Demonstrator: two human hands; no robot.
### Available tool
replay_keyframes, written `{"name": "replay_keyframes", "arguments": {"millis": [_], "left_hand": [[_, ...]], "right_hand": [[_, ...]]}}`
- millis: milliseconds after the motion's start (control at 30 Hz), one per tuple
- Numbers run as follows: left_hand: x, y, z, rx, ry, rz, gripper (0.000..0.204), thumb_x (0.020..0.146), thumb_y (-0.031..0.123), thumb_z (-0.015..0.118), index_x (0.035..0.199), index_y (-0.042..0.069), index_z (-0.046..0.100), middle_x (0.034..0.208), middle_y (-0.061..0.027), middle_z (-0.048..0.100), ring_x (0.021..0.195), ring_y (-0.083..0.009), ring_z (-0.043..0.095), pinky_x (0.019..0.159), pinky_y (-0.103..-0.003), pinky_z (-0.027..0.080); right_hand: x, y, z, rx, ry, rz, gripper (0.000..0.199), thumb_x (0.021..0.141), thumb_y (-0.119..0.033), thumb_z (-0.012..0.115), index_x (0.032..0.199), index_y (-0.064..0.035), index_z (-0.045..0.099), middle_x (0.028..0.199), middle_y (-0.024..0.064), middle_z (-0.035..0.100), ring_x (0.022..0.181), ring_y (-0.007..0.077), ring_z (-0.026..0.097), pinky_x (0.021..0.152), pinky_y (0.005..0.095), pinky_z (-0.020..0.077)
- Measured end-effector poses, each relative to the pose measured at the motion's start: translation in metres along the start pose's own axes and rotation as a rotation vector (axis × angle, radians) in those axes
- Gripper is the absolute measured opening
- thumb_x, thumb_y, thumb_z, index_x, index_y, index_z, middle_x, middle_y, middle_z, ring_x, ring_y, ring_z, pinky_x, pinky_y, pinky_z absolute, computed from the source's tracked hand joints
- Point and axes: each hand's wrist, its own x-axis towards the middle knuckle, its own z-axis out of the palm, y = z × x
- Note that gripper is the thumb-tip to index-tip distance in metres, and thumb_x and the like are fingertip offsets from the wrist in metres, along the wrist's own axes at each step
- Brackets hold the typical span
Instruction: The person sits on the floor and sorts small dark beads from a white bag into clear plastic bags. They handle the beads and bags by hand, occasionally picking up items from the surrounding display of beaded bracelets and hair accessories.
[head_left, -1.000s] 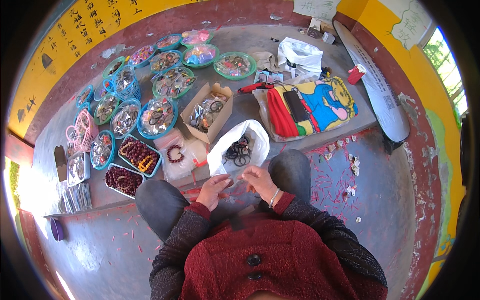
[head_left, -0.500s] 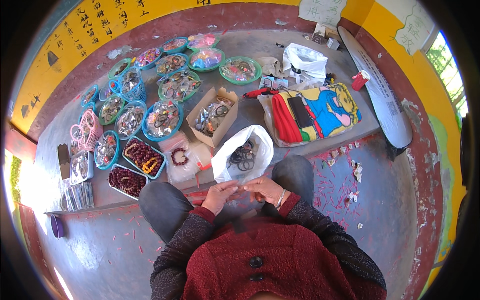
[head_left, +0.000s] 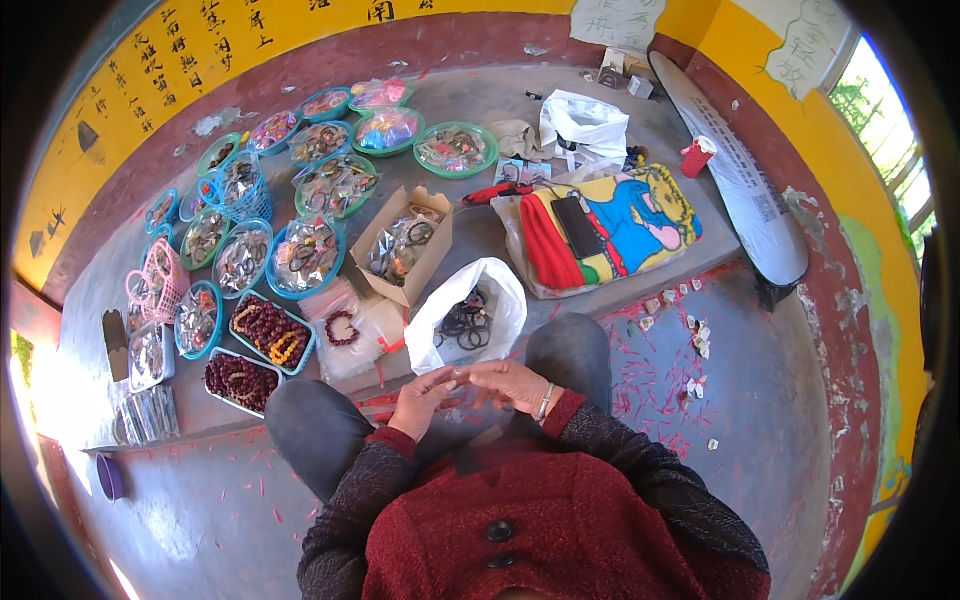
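Observation:
My left hand (head_left: 422, 401) and my right hand (head_left: 508, 385) meet fingertip to fingertip above my lap. Their fingers are closed together; anything pinched between them is too small or hidden to make out. A silver bracelet (head_left: 546, 401) circles my right wrist. Just beyond my fingers stands a white plastic bag (head_left: 508, 300), its mouth wide and several dark rings or bands (head_left: 466, 322) inside. Left of it, a beaded bracelet (head_left: 341, 328) in dark red lies on a stack of clear plastic bags (head_left: 352, 363). Neither hand touches these.
An open cardboard box (head_left: 404, 240) holds small bagged items. Several round basins, such as a green one (head_left: 456, 150), cover the platform's left and back. Trays of dark red beads (head_left: 272, 333) stand near the left edge. A phone (head_left: 575, 226) lies on a colourful folded blanket (head_left: 645, 225).
The whole view has shifted, so the scene sits further left. My hands stay together, and the right fingers now reach a little further over the left fingertips.

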Motion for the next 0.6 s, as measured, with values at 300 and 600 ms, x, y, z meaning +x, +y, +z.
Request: {"name": "replay_keyframes", "arguments": {"millis": [300, 600], "left_hand": [[0.011, -0.019, -0.014, -0.12, 0.052, -0.015, 0.022, 0.091, 0.008, 0.047, 0.107, -0.002, 0.058, 0.1, -0.0098, 0.062, 0.087, -0.0156, 0.061, 0.068, -0.023, 0.052], [0.012, -0.018, -0.014, -0.309, 0.117, 0.04, 0.021, 0.091, 0.008, 0.047, 0.104, -0.004, 0.057, 0.102, -0.0116, 0.061, 0.094, -0.0195, 0.06, 0.078, -0.028, 0.052]], "right_hand": [[0.006, 0.006, -0.007, -0.055, -0.025, -0.028, 0.033, 0.088, -0.028, 0.055, 0.114, -0.0079, 0.058, 0.101, 0.0008, 0.061, 0.08, 0.0084, 0.058, 0.054, 0.0186, 0.0403], [0.005, 0.011, 0.007, -0.252, 0.098, -0.256, 0.024, 0.086, -0.013, 0.055, 0.108, -0.005, 0.061, 0.099, 0.004, 0.062, 0.079, 0.0112, 0.06, 0.057, 0.0222, 0.0448]]}}
